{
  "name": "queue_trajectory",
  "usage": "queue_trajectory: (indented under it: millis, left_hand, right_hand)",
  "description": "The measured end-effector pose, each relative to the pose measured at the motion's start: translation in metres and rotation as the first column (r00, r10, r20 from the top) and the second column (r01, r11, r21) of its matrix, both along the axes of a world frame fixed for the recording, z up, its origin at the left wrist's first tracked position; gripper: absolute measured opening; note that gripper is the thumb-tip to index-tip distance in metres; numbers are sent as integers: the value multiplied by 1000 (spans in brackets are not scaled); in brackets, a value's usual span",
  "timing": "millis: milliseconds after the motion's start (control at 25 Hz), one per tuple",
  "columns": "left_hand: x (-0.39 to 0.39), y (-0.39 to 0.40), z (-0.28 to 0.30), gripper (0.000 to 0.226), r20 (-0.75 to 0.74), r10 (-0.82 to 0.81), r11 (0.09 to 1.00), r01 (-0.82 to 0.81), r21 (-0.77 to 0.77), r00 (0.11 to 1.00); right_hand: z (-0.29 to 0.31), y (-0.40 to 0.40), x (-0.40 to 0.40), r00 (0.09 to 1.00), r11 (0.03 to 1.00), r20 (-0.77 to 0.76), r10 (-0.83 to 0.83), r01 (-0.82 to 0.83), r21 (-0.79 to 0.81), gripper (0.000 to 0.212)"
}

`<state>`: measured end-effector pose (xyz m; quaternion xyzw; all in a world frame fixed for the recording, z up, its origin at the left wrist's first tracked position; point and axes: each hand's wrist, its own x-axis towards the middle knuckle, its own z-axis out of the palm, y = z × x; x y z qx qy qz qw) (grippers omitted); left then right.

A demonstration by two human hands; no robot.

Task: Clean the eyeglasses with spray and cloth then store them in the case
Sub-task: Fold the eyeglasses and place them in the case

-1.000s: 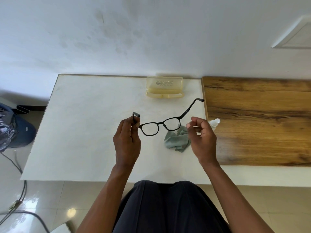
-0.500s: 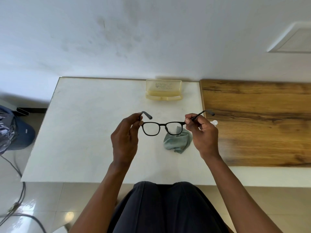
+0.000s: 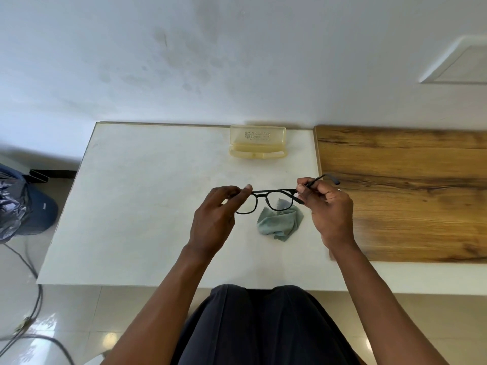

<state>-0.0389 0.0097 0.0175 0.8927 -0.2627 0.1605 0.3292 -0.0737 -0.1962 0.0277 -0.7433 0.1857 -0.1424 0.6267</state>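
1. Head view: both hands hold the black glasses (image 3: 266,200) in the air above the white table (image 3: 147,206), between the person and the open yellow case (image 3: 257,142).
2. Left hand (image 3: 214,219) pinches the frame's left end between thumb and fingers; right hand (image 3: 328,209) pinches the right arm near its hinge.
3. Holding by the two ends likely keeps fingers off the lenses.
4. Long axis of the frame runs left to right; the right arm points away to the right, over the wooden board (image 3: 408,193). The left arm is hidden by the fingers, possibly folded.
5. Crumpled green cloth (image 3: 280,223) lies on the table just below the glasses, within easy reach.
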Motion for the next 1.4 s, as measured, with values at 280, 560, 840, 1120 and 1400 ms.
queue_trajectory:
  millis: [280,560,840,1120,1400]
  left_hand:
    - [0,-7,-2,51,-30,19,991,-15,133,999]
    - [7,-6,-8,22,-621,161,862,-416,-291,767]
    - [10,10,-6,9,-896,-336,430,-799,-421,292]
    - [12,11,3,6,-879,-360,403,-797,-450,314]
    - [11,7,11,5,-884,-352,427,-788,-444,308]
  right_hand:
    - [-4,-2,-3,999,997,-24,23,-25,-74,16]
    - [-8,-3,-4,1000,968,5,25,-23,-250,20]
    - [-1,-5,-2,983,848,79,165,-101,-521,17]
    - [4,-2,2,936,618,-44,350,-266,-740,21]
    - [-2,-1,4,881,543,-198,430,-427,-723,27]
